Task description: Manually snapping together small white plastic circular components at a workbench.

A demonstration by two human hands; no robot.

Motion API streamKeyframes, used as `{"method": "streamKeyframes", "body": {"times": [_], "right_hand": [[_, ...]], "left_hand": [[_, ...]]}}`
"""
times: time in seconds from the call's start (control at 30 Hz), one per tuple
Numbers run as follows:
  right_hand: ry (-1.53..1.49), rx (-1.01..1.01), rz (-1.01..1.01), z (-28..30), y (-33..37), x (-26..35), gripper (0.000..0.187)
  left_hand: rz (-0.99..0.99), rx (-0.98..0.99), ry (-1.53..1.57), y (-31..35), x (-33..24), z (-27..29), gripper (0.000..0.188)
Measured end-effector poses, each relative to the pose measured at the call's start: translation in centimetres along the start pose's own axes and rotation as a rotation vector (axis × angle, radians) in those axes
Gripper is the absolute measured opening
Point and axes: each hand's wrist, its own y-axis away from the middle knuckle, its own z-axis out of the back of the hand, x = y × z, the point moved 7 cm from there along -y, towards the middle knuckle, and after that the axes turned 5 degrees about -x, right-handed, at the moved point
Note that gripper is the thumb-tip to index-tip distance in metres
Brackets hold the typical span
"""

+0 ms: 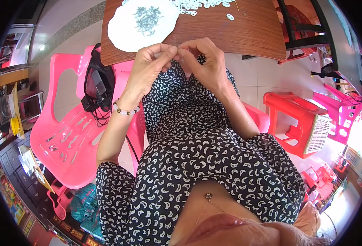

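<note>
Just off the near edge of a brown wooden table [226,35], my left hand [153,61] and my right hand [207,61] meet at the fingertips. Both pinch closed at the same spot; whatever lies between them is too small or hidden to name. Beyond my left hand, a white scalloped plate [119,30] carries a heap of small grey metal pieces, perhaps screws [147,20]. Many small white oval parts [193,5] are spread along the far side of the table. A single white oval part [230,17] lies apart from them, to the right.
A pink plastic chair [72,137] stands at my left, with a black bag [99,78] and cables on it. To my right are a red plastic stool [285,110] and a white woven basket [320,133]. Dark metal framing [308,28] rises past the table's right side.
</note>
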Motion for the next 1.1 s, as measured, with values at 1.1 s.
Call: {"method": "streamKeyframes", "body": {"times": [1.1], "right_hand": [[-0.476, 0.080, -0.534, 0.9, 2.2, -4.4, 0.023]], "left_hand": [[-0.096, 0.028, -0.221, 0.4, -1.6, -2.1, 0.021]]}}
